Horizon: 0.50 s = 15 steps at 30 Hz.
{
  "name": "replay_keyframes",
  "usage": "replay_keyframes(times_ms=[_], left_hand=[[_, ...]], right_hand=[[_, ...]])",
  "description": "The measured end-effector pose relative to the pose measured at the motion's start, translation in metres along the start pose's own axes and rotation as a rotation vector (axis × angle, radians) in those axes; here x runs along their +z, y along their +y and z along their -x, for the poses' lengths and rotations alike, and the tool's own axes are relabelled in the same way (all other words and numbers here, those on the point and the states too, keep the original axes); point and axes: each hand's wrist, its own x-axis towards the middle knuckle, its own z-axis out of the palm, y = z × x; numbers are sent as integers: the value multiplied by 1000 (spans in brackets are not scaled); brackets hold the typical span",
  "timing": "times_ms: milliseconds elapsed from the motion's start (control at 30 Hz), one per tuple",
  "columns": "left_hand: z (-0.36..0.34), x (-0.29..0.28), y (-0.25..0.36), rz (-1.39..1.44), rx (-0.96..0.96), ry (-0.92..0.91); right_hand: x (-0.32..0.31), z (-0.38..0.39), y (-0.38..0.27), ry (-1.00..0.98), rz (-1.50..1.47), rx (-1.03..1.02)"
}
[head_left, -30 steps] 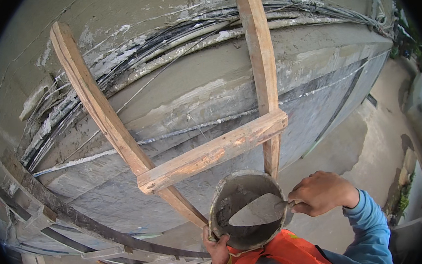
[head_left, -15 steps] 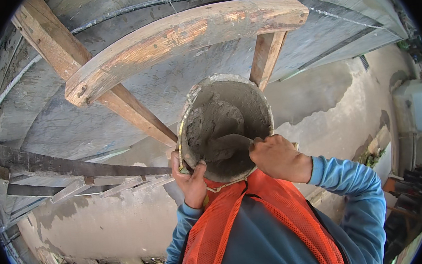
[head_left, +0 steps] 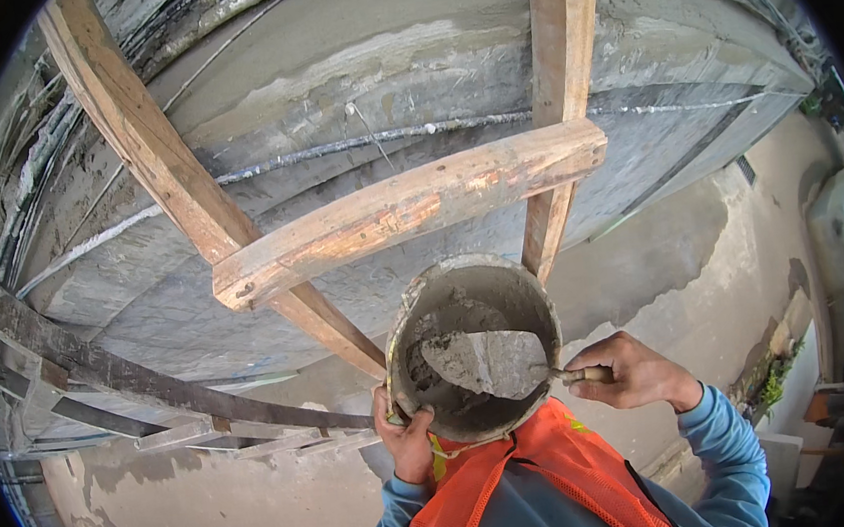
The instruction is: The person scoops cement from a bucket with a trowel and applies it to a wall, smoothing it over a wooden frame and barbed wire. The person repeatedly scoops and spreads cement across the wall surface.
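Observation:
A grey mortar-crusted bucket [head_left: 530, 302] is in front of me at chest height, close to the foot of the upright timbers. My left hand [head_left: 405, 438] grips its left rim, thumb on the near side. Inside the bucket's mouth, a trowel blade [head_left: 483, 363] lies flat with grey mortar on it. My right hand [head_left: 628, 374] is closed round the trowel handle [head_left: 592, 373], just outside the right rim. An orange mesh vest [head_left: 512, 486] over blue sleeves shows below.
A wooden ladder [head_left: 398, 215], two rails joined by a crosspiece, leans toward a concrete wall [head_left: 384, 61] carrying cables and pipes [head_left: 34, 187]. A dark stained beam with short crosspieces [head_left: 162, 387] runs at left. Far below is a patchy concrete floor [head_left: 685, 281].
The trowel dipped deep into the bucket and has come up to rim level with mortar on the blade. My view tilted down, then part way back up toward the wall.

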Motion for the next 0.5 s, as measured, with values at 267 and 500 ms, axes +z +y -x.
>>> replay_keyframes(times_ms=[267, 500], left_hand=[[-3, -10, -9, 70, -93, -42], [0, -21, -34, -94, 94, -86]], right_hand=[[-87, -13, -138, 73, 105, -383], [-129, -121, -254, 161, -725, -686]])
